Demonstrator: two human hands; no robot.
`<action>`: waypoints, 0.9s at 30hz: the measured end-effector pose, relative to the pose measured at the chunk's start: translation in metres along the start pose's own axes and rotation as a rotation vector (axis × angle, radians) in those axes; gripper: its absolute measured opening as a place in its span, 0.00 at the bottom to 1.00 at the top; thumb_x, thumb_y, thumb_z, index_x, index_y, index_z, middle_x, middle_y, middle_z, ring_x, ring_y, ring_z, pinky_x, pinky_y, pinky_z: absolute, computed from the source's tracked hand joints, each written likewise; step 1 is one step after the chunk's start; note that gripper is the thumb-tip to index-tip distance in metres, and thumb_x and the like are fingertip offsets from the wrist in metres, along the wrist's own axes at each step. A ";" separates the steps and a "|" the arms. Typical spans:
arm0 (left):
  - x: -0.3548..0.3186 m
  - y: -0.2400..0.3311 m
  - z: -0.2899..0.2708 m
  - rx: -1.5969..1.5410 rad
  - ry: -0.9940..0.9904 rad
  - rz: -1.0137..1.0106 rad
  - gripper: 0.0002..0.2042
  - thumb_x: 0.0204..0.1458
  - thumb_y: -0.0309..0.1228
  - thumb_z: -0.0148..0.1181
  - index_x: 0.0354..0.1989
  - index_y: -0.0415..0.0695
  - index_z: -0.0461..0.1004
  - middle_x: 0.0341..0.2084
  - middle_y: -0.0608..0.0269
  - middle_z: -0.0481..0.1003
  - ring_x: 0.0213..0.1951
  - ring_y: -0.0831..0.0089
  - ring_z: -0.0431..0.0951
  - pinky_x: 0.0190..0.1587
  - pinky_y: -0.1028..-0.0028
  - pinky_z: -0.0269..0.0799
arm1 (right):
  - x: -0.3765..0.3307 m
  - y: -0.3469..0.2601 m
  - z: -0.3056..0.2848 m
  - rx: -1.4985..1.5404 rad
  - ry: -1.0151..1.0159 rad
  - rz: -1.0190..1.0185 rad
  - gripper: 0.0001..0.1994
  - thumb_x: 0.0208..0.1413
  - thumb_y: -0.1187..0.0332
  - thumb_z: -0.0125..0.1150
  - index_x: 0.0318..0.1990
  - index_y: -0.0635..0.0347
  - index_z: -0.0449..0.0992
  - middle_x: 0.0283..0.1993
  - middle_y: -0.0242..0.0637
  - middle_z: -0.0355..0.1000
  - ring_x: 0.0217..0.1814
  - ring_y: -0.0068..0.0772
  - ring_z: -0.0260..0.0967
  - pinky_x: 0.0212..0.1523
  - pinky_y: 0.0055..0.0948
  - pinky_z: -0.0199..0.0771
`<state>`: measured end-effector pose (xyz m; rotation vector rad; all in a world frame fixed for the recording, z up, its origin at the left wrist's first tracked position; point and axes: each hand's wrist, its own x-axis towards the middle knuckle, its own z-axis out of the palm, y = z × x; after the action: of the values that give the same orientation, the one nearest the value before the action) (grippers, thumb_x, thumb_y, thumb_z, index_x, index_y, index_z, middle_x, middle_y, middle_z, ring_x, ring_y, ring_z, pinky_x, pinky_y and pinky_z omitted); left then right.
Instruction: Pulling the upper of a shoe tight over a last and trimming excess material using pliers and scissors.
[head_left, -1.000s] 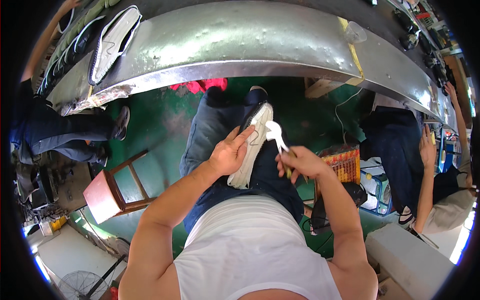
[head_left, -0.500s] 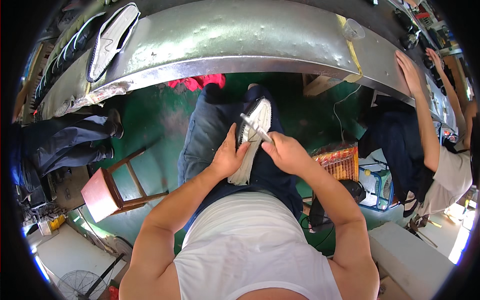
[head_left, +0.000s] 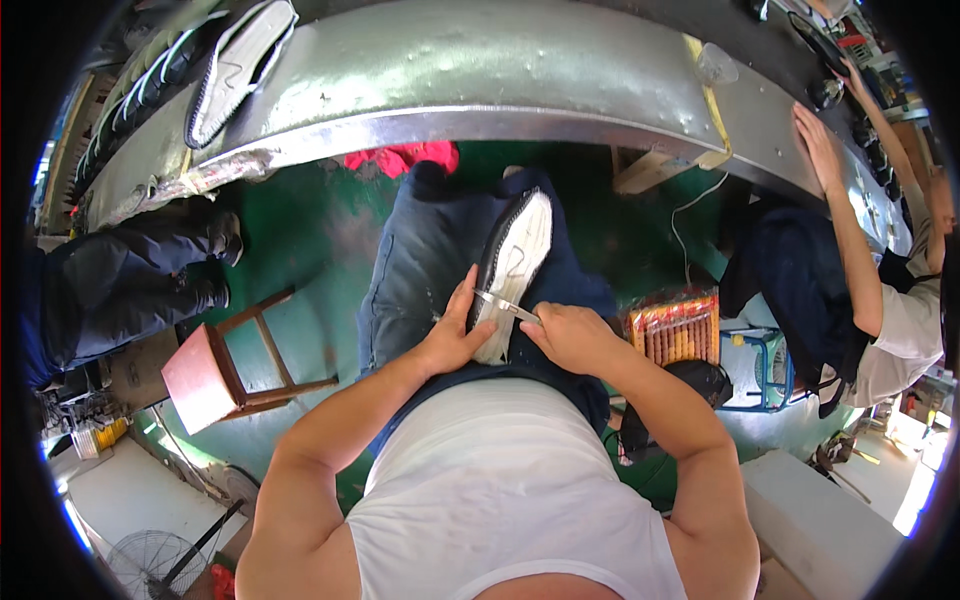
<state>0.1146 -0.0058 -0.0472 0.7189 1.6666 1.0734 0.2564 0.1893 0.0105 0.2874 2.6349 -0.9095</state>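
A half-made shoe (head_left: 527, 240) lies upside down across my thighs, its pale underside facing up and a dark edge along its left side. My left hand (head_left: 452, 338) grips its near-left side, with the thumb over the underside. In my right hand (head_left: 572, 338), closed at the shoe's right edge, is a slim silver hand tool (head_left: 505, 305). It reaches across the underside toward my left fingers; its exact kind is unclear. Another pale shoe (head_left: 238, 75), also underside up, rests on the metal bench at the upper left.
The metal bench (head_left: 480, 60) curves across the front, with a clear plastic cup (head_left: 715, 65) on it. A wooden stool (head_left: 205, 375) stands left. At right, a co-worker's hand (head_left: 818, 145) rests on the bench; a person's dark-trousered legs (head_left: 150, 270) show at left. Red cloth (head_left: 400, 158) lies underneath.
The silver tool has moved nearer me along the underside and now lies more level across it. The shoe has shifted slightly to the right.
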 end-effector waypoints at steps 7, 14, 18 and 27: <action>-0.044 0.059 -0.057 -0.737 0.003 -0.060 0.35 0.58 0.24 0.58 0.73 0.41 0.50 0.66 0.56 0.63 0.64 0.69 0.65 0.66 0.69 0.57 | -0.015 0.038 0.002 0.897 0.378 0.229 0.19 0.70 0.59 0.44 0.44 0.70 0.72 0.30 0.37 0.74 0.30 0.26 0.73 0.34 0.29 0.74; 0.032 0.210 -0.173 -0.491 0.186 0.299 0.40 0.52 0.32 0.64 0.72 0.35 0.51 0.61 0.49 0.68 0.57 0.63 0.74 0.58 0.67 0.71 | 0.001 0.060 0.021 0.987 0.279 0.345 0.21 0.71 0.57 0.41 0.43 0.70 0.72 0.30 0.38 0.74 0.28 0.28 0.74 0.33 0.29 0.74; 0.178 0.289 -0.250 0.095 0.408 0.423 0.35 0.55 0.36 0.64 0.69 0.37 0.59 0.52 0.52 0.75 0.51 0.69 0.76 0.53 0.71 0.71 | 0.010 0.062 0.015 1.010 0.236 0.355 0.21 0.71 0.57 0.41 0.42 0.69 0.72 0.30 0.38 0.74 0.29 0.28 0.74 0.33 0.29 0.74; 0.309 0.293 -0.298 1.663 0.443 0.253 0.30 0.58 0.33 0.47 0.71 0.52 0.55 0.65 0.54 0.65 0.66 0.44 0.61 0.67 0.54 0.60 | 0.013 0.081 0.025 1.223 0.230 0.388 0.19 0.71 0.59 0.40 0.42 0.68 0.73 0.31 0.39 0.75 0.28 0.27 0.75 0.32 0.28 0.75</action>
<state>-0.2783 0.2880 0.1243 1.7975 2.7506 -0.3444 0.2749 0.2368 -0.0580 1.1617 1.7042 -2.2756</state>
